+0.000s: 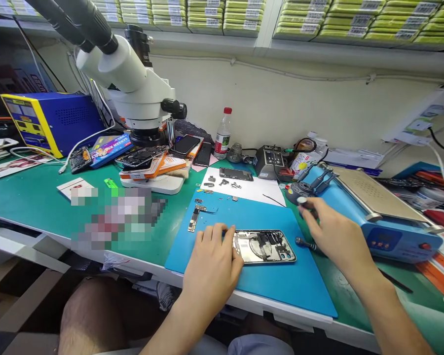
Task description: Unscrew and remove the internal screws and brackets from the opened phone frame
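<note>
An opened phone body (pixel 264 246), back cover off and its insides showing, lies on a blue work mat (pixel 277 281). My left hand (pixel 213 261) rests flat on the mat with its fingertips on the phone's left end. My right hand (pixel 331 230) reaches right of the phone toward a dark tool holder (pixel 306 189), its fingers curled and blurred near a small round silver cap (pixel 302 200). A screwdriver (pixel 306 243) lies just under that hand. Small removed parts and a flex strip (pixel 193 219) lie on the mat's far left.
A white sheet (pixel 259 190) with small parts and a dark phone piece lies behind the mat. A microscope (pixel 133 88) stands at the back left over several phones. A blue heating machine (pixel 377 217) sits to the right, with a water bottle (pixel 223 133) and a blue-yellow box (pixel 52 121) behind.
</note>
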`<state>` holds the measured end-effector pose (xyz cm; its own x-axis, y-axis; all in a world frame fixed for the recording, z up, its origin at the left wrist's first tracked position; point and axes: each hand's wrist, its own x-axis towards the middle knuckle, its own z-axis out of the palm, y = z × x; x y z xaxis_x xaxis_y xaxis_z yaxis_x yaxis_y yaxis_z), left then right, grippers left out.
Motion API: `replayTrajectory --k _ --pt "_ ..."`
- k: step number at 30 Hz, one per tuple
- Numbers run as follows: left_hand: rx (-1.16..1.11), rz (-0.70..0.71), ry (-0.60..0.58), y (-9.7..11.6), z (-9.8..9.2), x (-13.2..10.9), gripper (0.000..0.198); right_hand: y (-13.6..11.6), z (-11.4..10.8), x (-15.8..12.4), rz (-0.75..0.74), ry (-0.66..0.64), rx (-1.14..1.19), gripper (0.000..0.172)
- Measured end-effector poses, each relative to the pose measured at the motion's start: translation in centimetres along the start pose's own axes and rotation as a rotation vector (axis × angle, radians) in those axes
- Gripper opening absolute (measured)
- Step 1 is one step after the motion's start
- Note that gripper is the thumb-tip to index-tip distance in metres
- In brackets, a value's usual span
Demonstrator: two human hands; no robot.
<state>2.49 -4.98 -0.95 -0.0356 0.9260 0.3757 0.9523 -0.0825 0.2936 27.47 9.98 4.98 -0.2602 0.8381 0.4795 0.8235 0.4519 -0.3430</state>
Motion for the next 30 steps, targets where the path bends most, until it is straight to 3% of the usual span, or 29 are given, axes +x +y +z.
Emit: replayTrajectory --k 3,8,14,22,30 --pt "0.004 0.011 0.008 0.0 -0.1 0.0 0.04 -2.3 0.4 1.6 0.065 0.047 0.188 0.039" --pt "-0.007 0.026 0.009 0.0 0.1 -0.2 0.043 -5.4 2.5 4.8 0.03 -0.13 0.45 0.048" --pt "-0.002 0.079 -0.063 -0.5 -0.6 0.1 0.044 -5.3 5.1 4.6 0.043 -0.154 0.49 0.052" --pt "0.068 0.253 -0.287 -1.8 -3.5 5.4 0.03 -4.8 6.1 3.4 -0.011 -0.084 0.333 0.043" --pt "0.121 0.342 -0.218 -2.4 -2.2 8.8 0.037 -4.8 6.7 2.9 -0.031 -0.065 0.315 0.045"
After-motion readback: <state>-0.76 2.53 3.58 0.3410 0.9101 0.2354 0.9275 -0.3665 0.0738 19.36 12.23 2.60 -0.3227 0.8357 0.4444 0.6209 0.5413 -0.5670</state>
